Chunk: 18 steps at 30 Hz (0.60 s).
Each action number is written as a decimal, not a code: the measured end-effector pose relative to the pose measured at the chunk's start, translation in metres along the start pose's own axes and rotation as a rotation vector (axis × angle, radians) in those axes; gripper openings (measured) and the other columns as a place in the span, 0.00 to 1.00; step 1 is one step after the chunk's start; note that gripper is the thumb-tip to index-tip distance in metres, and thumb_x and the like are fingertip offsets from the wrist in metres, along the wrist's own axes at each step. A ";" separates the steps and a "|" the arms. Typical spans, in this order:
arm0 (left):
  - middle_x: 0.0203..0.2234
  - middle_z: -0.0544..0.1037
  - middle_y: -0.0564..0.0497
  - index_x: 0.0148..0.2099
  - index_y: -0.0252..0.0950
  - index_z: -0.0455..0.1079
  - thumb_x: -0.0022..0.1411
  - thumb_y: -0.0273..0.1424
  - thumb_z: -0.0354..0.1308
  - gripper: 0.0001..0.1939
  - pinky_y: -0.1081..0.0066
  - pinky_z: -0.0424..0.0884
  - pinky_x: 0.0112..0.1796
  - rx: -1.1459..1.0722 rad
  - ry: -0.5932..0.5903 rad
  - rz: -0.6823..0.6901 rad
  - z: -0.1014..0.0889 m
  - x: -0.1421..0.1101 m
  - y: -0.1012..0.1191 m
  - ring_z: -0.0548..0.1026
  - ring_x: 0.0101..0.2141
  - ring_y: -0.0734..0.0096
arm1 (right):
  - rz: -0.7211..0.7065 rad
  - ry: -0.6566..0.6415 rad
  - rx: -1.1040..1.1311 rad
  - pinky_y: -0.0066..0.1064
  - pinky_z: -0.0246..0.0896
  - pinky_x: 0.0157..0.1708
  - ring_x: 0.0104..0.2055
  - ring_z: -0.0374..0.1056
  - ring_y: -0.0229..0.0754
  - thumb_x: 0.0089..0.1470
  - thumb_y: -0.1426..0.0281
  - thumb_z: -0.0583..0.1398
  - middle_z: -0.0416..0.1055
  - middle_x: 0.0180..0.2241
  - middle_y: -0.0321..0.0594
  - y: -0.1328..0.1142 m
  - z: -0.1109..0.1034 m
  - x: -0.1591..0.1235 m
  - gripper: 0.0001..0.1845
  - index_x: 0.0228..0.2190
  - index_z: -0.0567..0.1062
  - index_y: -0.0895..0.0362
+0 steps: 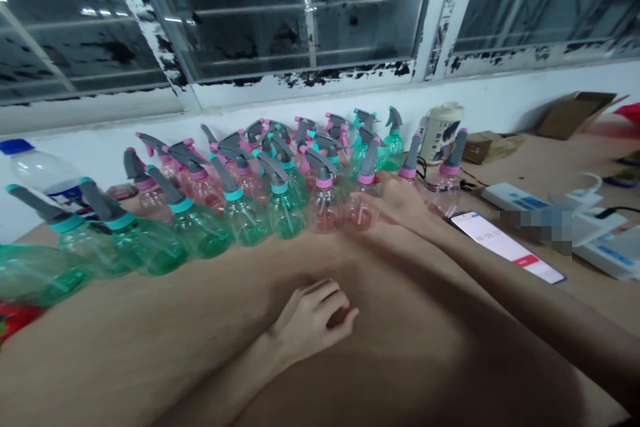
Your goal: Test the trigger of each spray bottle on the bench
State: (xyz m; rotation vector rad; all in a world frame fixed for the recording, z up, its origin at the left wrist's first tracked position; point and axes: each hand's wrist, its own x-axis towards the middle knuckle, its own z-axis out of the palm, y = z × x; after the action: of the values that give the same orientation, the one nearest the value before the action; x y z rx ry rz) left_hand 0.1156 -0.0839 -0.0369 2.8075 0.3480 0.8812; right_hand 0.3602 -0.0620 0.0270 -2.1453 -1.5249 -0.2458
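My right hand (397, 200) reaches into the front row of spray bottles. Its fingers are closed around the upper right side of a clear pink spray bottle (361, 216) with a grey trigger head and pink collar; part of that bottle is hidden by the hand. Left of it stands another pink spray bottle (325, 208), then a green spray bottle (287, 213) with a turquoise collar. My left hand (313, 320) is over the brown tabletop (200, 340), apart from the bottles. Its fingers curl loosely with a gap to the thumb, and nothing is in them.
Several more pink and green spray bottles crowd toward the wall. A blue-capped plastic bottle (43, 170) is at left. On the right are a pink spray bottle (443, 190), a phone (505, 247), white power strips (520, 201), a printed canister (441, 133) and a cardboard box (575, 115).
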 end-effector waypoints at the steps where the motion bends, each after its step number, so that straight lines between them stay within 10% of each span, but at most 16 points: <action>1: 0.21 0.68 0.55 0.25 0.36 0.63 0.63 0.29 0.50 0.12 0.76 0.66 0.24 0.001 0.000 -0.005 0.000 0.000 0.000 0.66 0.22 0.76 | -0.039 -0.017 0.016 0.36 0.59 0.28 0.34 0.72 0.53 0.53 0.50 0.55 0.75 0.32 0.50 0.003 -0.004 -0.002 0.25 0.38 0.71 0.60; 10: 0.30 0.73 0.51 0.35 0.36 0.67 0.60 0.32 0.54 0.04 0.70 0.72 0.32 -0.041 -0.029 -0.139 -0.002 0.001 0.000 0.73 0.31 0.69 | -0.310 -0.396 0.494 0.31 0.61 0.22 0.25 0.67 0.42 0.52 0.55 0.59 0.72 0.25 0.34 0.043 -0.038 -0.050 0.18 0.38 0.73 0.54; 18: 0.58 0.61 0.38 0.64 0.40 0.45 0.45 0.39 0.69 0.50 0.45 0.62 0.53 -0.259 -0.153 -0.380 0.003 0.009 0.023 0.62 0.57 0.47 | -0.535 -0.639 0.633 0.35 0.66 0.37 0.35 0.71 0.42 0.52 0.61 0.61 0.76 0.35 0.35 0.028 -0.068 -0.080 0.16 0.44 0.74 0.48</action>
State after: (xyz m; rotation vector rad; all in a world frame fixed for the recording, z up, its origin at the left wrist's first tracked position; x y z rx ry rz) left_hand 0.1282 -0.1034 -0.0294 2.4371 0.6630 0.5769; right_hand 0.3664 -0.1686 0.0443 -1.3327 -2.1364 0.7257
